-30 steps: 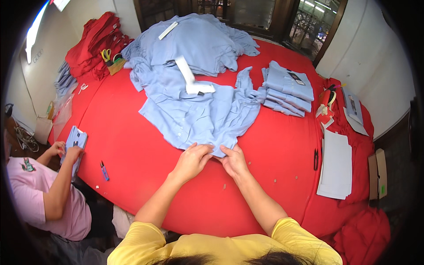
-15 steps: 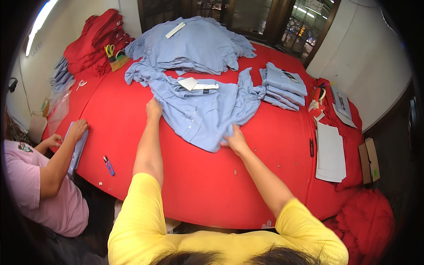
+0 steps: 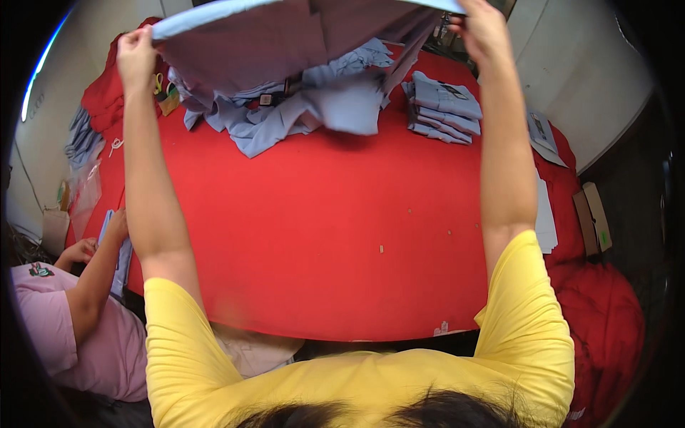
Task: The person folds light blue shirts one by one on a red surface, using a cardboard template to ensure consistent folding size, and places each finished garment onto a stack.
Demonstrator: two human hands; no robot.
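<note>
A light blue shirt is stretched up and out over the far side of the table, its inside toward me. Its hem edge runs between my hands and partly leaves the top of the picture. My left hand pinches one end of that edge at the upper left. At the upper right, my right hand grips the other end, fingers closed. The lower part of the shirt hangs in loose folds onto the red table cover, with a dark label near the collar.
Folded blue shirts are stacked at the far right. White sheets and an open cardboard box lie beyond my right arm. Red garments are heaped far left, near yellow-handled scissors. A co-worker's hands hold a folded blue garment.
Both hands have risen and spread apart, lifting the shirt's hem off the table and away from me. The shirt was lying flat, buttons up; now its inside shows.
</note>
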